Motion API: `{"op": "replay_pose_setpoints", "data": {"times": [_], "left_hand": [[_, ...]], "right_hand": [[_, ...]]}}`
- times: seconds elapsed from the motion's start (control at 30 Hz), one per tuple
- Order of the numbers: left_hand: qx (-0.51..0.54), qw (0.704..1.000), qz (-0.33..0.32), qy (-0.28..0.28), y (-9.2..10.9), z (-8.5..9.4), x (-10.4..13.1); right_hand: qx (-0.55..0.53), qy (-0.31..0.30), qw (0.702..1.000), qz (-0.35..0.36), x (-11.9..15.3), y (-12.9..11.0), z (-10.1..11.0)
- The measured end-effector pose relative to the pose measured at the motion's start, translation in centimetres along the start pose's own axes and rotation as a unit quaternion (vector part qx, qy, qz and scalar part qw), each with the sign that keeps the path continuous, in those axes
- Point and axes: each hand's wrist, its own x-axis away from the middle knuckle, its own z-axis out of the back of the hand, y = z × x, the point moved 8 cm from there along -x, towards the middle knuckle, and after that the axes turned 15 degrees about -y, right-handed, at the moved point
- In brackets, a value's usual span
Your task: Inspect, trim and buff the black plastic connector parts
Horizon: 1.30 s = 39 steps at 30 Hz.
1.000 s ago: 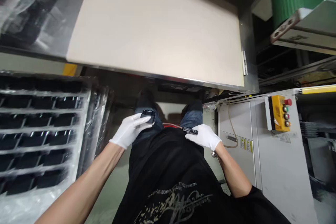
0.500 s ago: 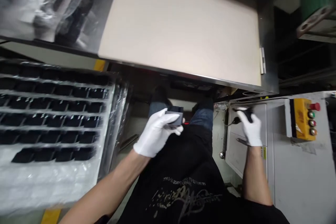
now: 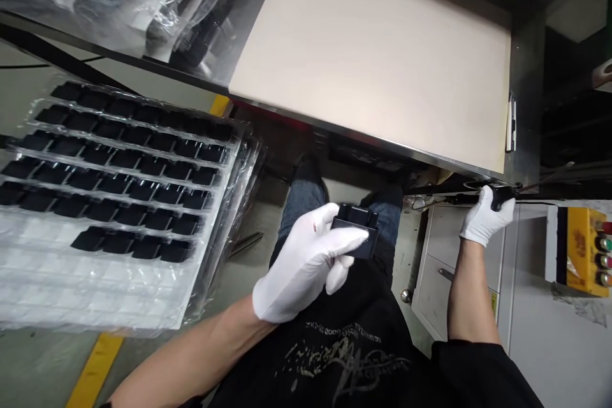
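Observation:
My left hand (image 3: pixel 306 261), in a white glove, is closed on a small black box-like plastic part (image 3: pixel 357 220) in front of my lap. The thumb lies across the part's front face, and raised sections show along its top. To the right, my white-gloved right hand (image 3: pixel 485 220) is closed around a dark object (image 3: pixel 502 196) at the bench's front right corner. That object's kind cannot be made out. Similar black parts (image 3: pixel 138 191) lie in rows in a clear plastic tray (image 3: pixel 143 306) on my left.
A bench (image 3: pixel 382 57) with a pale top spans the front. Plastic-wrapped parts (image 3: pixel 191 19) lie at its left end. Below its right corner stands a grey cabinet (image 3: pixel 440 236). A yellow button box (image 3: pixel 586 252) sits at the far right. Yellow tape (image 3: pixel 98 363) marks the floor.
My right hand has moved up and right with the dark object, to the bench's corner. My left hand still holds the black part, now turned and nearer the camera. The view has shifted.

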Motion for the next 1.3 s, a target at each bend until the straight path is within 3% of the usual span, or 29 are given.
{"op": "replay_pose_setpoints", "data": {"times": [0.2,0.37,0.53,0.7,1.0,1.2,1.3], "left_hand": [[-0.008,0.999,0.003,-0.032,0.2,-0.4,0.3],[0.009,0.999,-0.008,-0.031,0.2,-0.1,0.5],[0.004,1.0,-0.01,0.009,0.3,0.9,0.4],[-0.002,1.0,0.009,0.021,0.1,1.3,0.0],[0.019,0.999,-0.013,0.027,0.1,2.1,-0.2],[-0.051,0.991,-0.064,0.105,1.1,3.6,0.9],[-0.051,0.99,-0.072,0.106,1.4,4.0,1.0]], "right_hand": [[0.009,-0.07,0.996,-0.051,0.4,3.6,-3.4],[0.032,-0.082,0.99,-0.111,1.7,4.6,-3.3],[-0.004,-0.037,0.991,-0.125,5.6,3.0,-1.1],[0.007,-0.057,0.993,-0.106,7.3,0.8,-0.6],[-0.025,-0.12,0.989,-0.08,6.8,-0.8,-4.0],[-0.014,-0.138,0.988,-0.072,6.4,-2.0,-5.3],[-0.003,-0.151,0.986,-0.067,6.6,-3.1,-6.0]]}}
